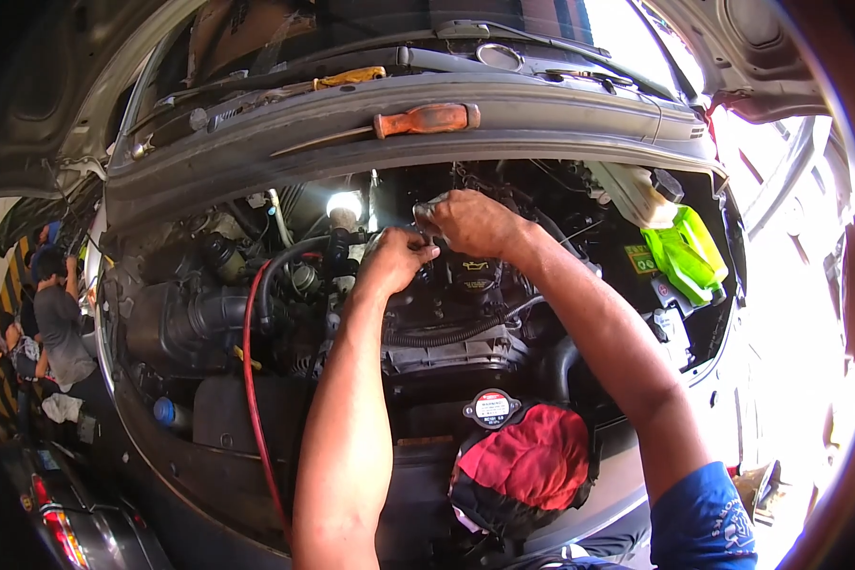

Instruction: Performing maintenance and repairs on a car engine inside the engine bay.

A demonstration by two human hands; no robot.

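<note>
Both my arms reach over the front of an open engine bay. My left hand (395,260) is closed, thumb and fingers pinched together low beside the engine's top; anything between them is too small to name. Just right of it and slightly farther back, my right hand (473,224) curls its fingers round something greyish that they mostly hide. The black oil filler cap (473,277) sits just below the right hand. Left of my hands, a bright work light (344,205) shines among the hoses.
An orange-handled screwdriver (427,121) lies on the cowl. A radiator cap (492,408) rests beside a red cloth (532,458) at the front. A red hose (249,366) crosses the left side. Bright green plastic (686,253) hangs at right. People (64,328) are at far left.
</note>
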